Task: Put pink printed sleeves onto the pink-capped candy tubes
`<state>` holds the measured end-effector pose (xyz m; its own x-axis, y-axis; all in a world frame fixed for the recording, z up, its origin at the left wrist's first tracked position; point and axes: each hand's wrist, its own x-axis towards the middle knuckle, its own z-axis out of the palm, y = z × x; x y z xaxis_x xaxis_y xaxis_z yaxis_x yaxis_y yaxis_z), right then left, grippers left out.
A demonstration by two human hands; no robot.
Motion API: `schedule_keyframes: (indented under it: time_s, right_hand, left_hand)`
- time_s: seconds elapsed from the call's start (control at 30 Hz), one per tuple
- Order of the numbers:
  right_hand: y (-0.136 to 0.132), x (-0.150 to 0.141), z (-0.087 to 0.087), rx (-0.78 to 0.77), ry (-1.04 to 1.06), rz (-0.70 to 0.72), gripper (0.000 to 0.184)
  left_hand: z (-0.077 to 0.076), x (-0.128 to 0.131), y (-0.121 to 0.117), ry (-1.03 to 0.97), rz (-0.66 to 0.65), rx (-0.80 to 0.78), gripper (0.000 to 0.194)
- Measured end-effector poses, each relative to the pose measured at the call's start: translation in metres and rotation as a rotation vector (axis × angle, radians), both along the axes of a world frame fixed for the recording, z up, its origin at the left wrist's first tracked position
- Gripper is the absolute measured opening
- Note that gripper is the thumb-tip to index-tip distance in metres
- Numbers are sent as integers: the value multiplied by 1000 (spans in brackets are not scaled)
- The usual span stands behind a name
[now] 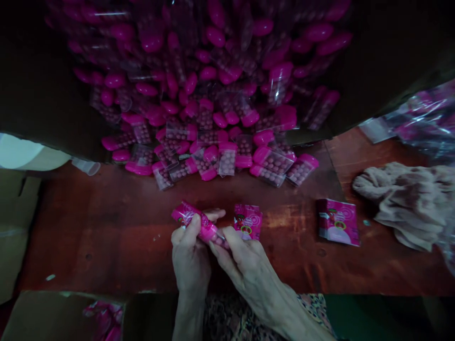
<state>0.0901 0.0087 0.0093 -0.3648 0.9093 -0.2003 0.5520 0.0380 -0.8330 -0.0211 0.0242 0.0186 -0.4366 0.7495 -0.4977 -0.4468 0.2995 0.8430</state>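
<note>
Both my hands meet over the near part of the table around a small candy box (221,240), a clear container of round pink candies. My left hand (192,255) is closed on a pink printed sleeve (204,226) around its far end, thumb on top and some fingers stretched out behind. My right hand (245,265) pinches the clear near end between thumb and fingers. Just beyond the right hand lies a flat pink printed sleeve (249,220). Farther right sits a stack of similar sleeves (339,222).
A large heap of pink-capped candy boxes (227,158) spills from a dark open carton onto the wooden table (117,227). A crumpled cloth (412,199) and clear plastic bags (426,118) lie right. An open cardboard box (53,317) with pink items stands lower left.
</note>
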Motion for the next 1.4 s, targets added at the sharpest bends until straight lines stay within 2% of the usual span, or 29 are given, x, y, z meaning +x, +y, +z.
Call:
schedule_keyframes:
  time_s: [0.13,0.23,0.33,0.47,0.6,0.7,0.77,0.83,0.9,1.0,1.1,1.17,1.33,1.4]
  right_hand:
    - [3,2,1,-81,177,-23,33]
    - [7,4,1,-155,327,-76,40]
    - [8,5,1,-162,378,-88,40]
    - [4,4,-3,-104,259,-70,44]
    - [5,4,-3,-99,257,-65,41]
    - [10,5,-4,-140,306,-98,36]
    - [13,5,-5,-171,336,-120,33]
    - [15,5,-7,-192,379,-135,29]
    - [17,6,-8,-229,436,-174,24]
    - [17,6,-7,-308,503,-223,21]
    - [16,5,-4,-306,503,-262,20]
    - [15,3,-3,-303,516,-303,21]
    - [15,-1,-3,-339,557,-365,21]
    - [14,-2,-4,-327,538,-375,21]
  left_hand:
    - [2,4,-1,195,33,-47,25]
    - [3,9,-4,289,148,-69,18]
    - [3,9,-1,159,202,-71,17]
    - [3,5,7,-33,164,-149,17]
    - [2,6,6,133,248,-175,20]
    - [2,7,4,225,173,-209,28]
    - [2,8,3,230,136,-215,29]
    - [1,9,3,223,159,-197,31]
    - [-1,9,1,171,176,-154,30]
    - [-3,8,0,99,135,-80,24]
    - [-5,9,0,92,135,-65,24]
    - [-5,12,0,146,168,-62,25]
    - [-3,28,2,489,228,35,21]
    - [-4,31,1,566,234,32,22]
